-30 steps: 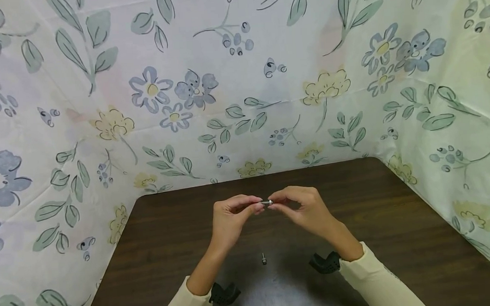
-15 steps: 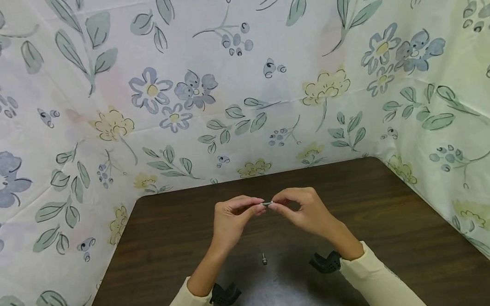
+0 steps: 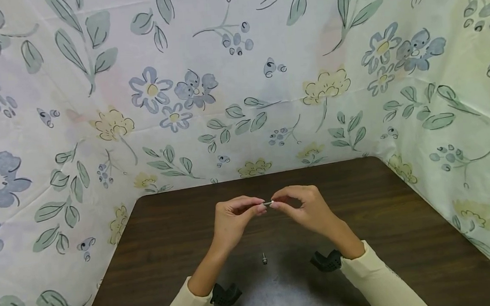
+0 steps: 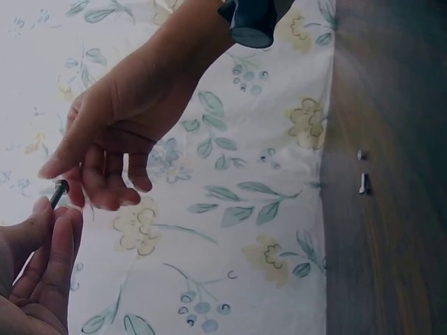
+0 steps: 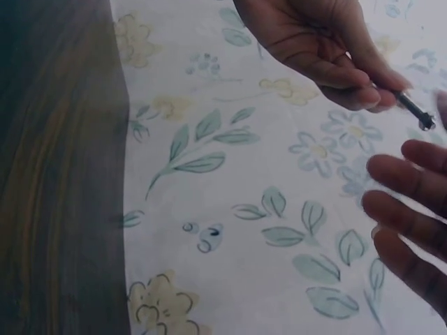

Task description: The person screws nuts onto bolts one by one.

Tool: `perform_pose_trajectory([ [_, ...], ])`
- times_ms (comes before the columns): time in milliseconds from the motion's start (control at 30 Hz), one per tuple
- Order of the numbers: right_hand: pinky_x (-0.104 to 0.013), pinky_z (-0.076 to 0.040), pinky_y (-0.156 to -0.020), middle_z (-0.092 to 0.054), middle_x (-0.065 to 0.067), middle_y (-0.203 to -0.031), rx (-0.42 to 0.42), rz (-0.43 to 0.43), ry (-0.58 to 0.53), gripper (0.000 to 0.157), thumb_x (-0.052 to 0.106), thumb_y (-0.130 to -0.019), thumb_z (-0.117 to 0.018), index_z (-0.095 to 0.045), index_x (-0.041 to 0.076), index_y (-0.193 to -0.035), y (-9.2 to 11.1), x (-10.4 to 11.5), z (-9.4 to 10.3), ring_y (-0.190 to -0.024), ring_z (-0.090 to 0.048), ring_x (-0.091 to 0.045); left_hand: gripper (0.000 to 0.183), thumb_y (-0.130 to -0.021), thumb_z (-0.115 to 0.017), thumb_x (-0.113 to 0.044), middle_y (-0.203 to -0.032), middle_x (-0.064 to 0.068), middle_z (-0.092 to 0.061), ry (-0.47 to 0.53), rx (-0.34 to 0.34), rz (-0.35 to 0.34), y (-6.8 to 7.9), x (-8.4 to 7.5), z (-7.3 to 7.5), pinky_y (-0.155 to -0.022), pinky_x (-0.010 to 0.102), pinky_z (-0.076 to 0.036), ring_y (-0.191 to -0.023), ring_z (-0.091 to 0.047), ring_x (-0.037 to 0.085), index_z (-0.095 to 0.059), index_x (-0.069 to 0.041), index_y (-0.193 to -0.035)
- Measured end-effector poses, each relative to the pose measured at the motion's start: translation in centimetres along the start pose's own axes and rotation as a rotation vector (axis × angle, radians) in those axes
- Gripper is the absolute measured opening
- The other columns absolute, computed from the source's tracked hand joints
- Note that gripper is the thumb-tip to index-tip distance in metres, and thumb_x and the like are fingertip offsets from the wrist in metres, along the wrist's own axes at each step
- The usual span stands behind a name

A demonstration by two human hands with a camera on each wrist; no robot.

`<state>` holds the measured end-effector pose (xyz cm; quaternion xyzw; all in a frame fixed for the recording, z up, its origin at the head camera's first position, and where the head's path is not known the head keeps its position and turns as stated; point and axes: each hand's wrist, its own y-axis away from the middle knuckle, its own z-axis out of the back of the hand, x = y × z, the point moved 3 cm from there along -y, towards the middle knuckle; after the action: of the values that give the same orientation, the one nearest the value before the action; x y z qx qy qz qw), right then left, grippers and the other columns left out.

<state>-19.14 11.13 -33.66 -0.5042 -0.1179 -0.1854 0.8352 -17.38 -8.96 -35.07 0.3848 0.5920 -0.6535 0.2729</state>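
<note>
My left hand [image 3: 232,218] pinches one end of a small metal bolt [image 3: 267,203] between thumb and fingertips, above the table. The thumb and forefinger of my right hand [image 3: 304,207] stand around the other end. There the bolt [image 4: 59,193] carries a wider collar in the left wrist view; whether it is a nut or the head, I cannot tell. In the right wrist view the shiny wide end of the bolt [image 5: 424,121] shows between the right fingers [image 5: 401,178], whose lower ones are spread loosely.
On the dark wooden table [image 3: 183,248] lies a second bolt [image 4: 364,183], with a small nut [image 4: 362,155] close to its end. Floral cloth [image 3: 242,102] hangs behind and on both sides. Black wrist mounts [image 3: 225,294] sit below both hands.
The right fingertips have shifted slightly and now cover more of the bolt's wide end, which showed plainly a second ago. The left hand stays almost still; the pieces on the table have not moved.
</note>
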Motion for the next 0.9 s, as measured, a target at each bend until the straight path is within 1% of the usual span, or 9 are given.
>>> perform_pose_trajectory([
  [100, -0.022, -0.058, -0.065, -0.075, -0.001, -0.091, 0.007, 0.027, -0.005, 0.029, -0.004, -0.076, -0.086, -0.075, 0.006, -0.101, -0.03, 0.04, 0.12, -0.074, -0.068, -0.010, 0.009, -0.087, -0.078, 0.000, -0.090, 0.019, -0.074, 0.001, -0.003, 0.015, -0.08, 0.09, 0.10, -0.074, 0.040, -0.064, -0.078, -0.076, 0.023, -0.078, 0.004, -0.096],
  [200, -0.024, -0.060, -0.065, -0.075, -0.003, -0.091, 0.014, 0.051, -0.016, 0.031, -0.006, -0.075, -0.085, -0.075, 0.006, -0.102, -0.09, 0.19, 0.14, -0.075, -0.069, -0.011, 0.009, -0.087, -0.078, 0.000, -0.090, 0.019, -0.074, 0.002, -0.003, 0.026, -0.08, 0.10, 0.15, -0.074, 0.040, -0.064, -0.078, -0.076, 0.023, -0.078, 0.003, -0.095],
  [400, -0.025, -0.059, -0.065, -0.075, -0.002, -0.089, 0.015, 0.062, -0.015, 0.027, -0.006, -0.077, -0.084, -0.076, 0.008, -0.098, -0.06, 0.28, 0.09, -0.075, -0.068, -0.010, 0.009, -0.087, -0.077, 0.001, -0.090, 0.018, -0.074, -0.006, 0.004, 0.021, 0.00, 0.01, 0.09, -0.073, 0.040, -0.064, -0.078, -0.076, 0.022, -0.078, 0.004, -0.095],
  [500, -0.024, -0.059, -0.067, -0.075, -0.001, -0.089, 0.016, 0.052, -0.022, 0.020, -0.002, -0.081, -0.083, -0.076, 0.009, -0.096, -0.04, 0.30, 0.10, -0.075, -0.069, -0.011, 0.010, -0.087, -0.077, 0.001, -0.090, 0.019, -0.074, -0.006, 0.012, 0.011, 0.02, -0.01, 0.00, -0.074, 0.039, -0.064, -0.078, -0.076, 0.022, -0.076, 0.007, -0.096],
  [633, -0.024, -0.059, -0.067, -0.074, 0.000, -0.087, 0.016, 0.048, -0.039, 0.011, 0.002, -0.085, -0.081, -0.077, 0.010, -0.093, -0.04, 0.30, 0.05, -0.075, -0.069, -0.011, 0.010, -0.088, -0.076, 0.002, -0.090, 0.019, -0.074, 0.001, 0.025, 0.009, 0.10, 0.09, -0.06, -0.075, 0.040, -0.063, -0.079, -0.076, 0.023, -0.076, 0.007, -0.096],
  [700, -0.024, -0.059, -0.065, -0.074, 0.001, -0.085, 0.016, 0.050, -0.050, 0.011, 0.001, -0.085, -0.080, -0.076, 0.010, -0.091, -0.01, 0.28, -0.03, -0.073, -0.069, -0.010, 0.009, -0.088, -0.076, 0.001, -0.090, 0.018, -0.075, 0.000, 0.031, 0.011, 0.15, 0.13, -0.07, -0.076, 0.040, -0.063, -0.079, -0.076, 0.023, -0.077, 0.005, -0.096],
  [800, -0.022, -0.057, -0.064, -0.073, 0.002, -0.082, 0.018, 0.049, -0.058, 0.017, -0.004, -0.084, -0.079, -0.076, 0.012, -0.089, -0.01, 0.28, -0.14, -0.071, -0.068, -0.008, 0.008, -0.089, -0.076, 0.000, -0.091, 0.017, -0.075, 0.001, 0.038, 0.013, 0.17, 0.18, -0.09, -0.076, 0.041, -0.063, -0.080, -0.076, 0.024, -0.078, 0.003, -0.096],
  [900, -0.020, -0.057, -0.064, -0.073, 0.002, -0.079, 0.022, 0.046, -0.061, 0.015, -0.002, -0.086, -0.078, -0.076, 0.012, -0.089, 0.04, 0.23, -0.26, -0.070, -0.068, -0.008, 0.008, -0.089, -0.076, -0.001, -0.091, 0.016, -0.075, 0.000, 0.035, 0.013, 0.19, 0.14, -0.06, -0.075, 0.042, -0.063, -0.080, -0.076, 0.025, -0.078, 0.002, -0.096],
])
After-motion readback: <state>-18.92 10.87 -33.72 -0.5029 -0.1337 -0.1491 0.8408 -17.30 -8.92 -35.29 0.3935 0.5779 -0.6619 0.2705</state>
